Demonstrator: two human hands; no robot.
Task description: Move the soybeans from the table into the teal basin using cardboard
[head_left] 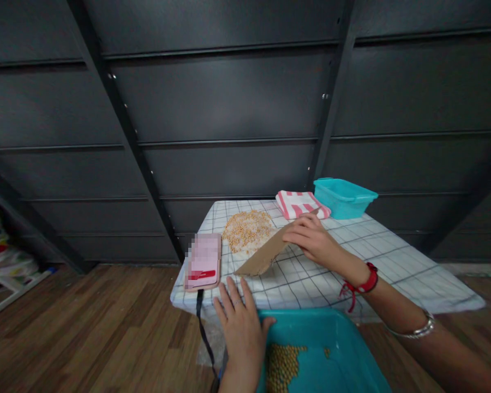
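Note:
My right hand (313,238) grips a strip of brown cardboard (265,254) by its upper edge, the strip slanting across the tabletop. Just beyond the strip, yellowish beans mixed with white grains (247,230) lie in a patch on the checked cloth. With fingers spread, my left hand (240,333) rests at the left rim of a teal tub (331,322), its thumb over the edge. Inside the tub, a heap of similar beans (283,365) has gathered at the left.
A phone in a pink case (204,262) with a dark strap lies at the table's left edge. A folded pink-and-white towel (298,203) and a small turquoise basket (343,197) stand at the back. Dark metal panels (229,98) rise behind the table.

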